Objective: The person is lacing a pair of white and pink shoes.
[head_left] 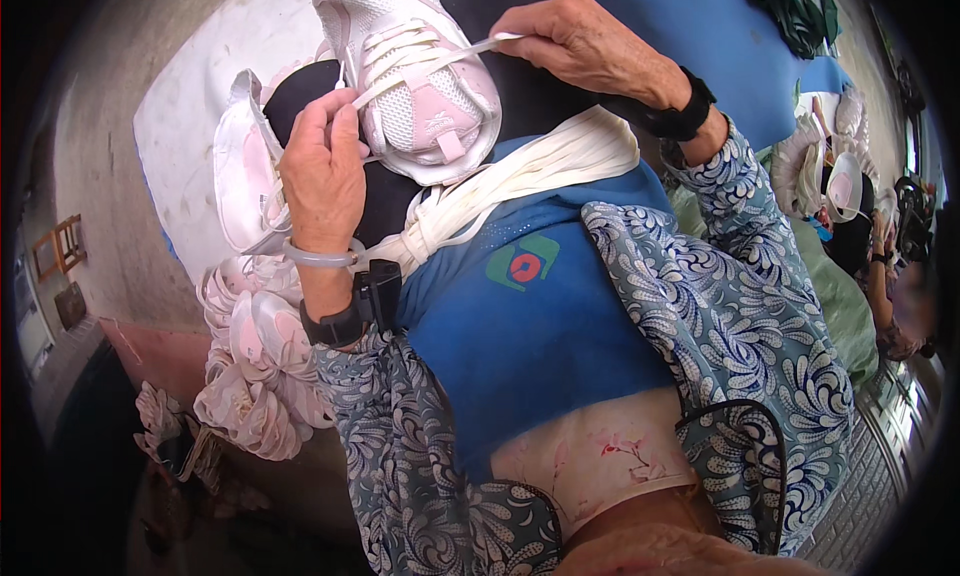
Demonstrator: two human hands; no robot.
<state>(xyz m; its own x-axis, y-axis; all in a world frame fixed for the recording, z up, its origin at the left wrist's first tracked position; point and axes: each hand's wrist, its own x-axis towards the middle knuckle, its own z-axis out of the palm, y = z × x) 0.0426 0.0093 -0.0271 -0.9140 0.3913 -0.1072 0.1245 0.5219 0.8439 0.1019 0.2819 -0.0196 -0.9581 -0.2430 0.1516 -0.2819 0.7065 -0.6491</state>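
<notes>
A pink and white sneaker upper lies in front of me, with a white shoelace threaded across it in several rows. My right hand pinches one end of the lace and holds it taut, up and to the right of the upper. At the upper's left edge, the fingers of my left hand are closed around the lace where it crosses the side; the fingertips are partly hidden. A knotted bundle of white laces rests over the blue apron on my lap.
Another white and pink upper stands left of my left hand. Below it is a pile of similar uppers. A white sheet covers the surface at the left. Another person's arm and more shoe parts show at the far right.
</notes>
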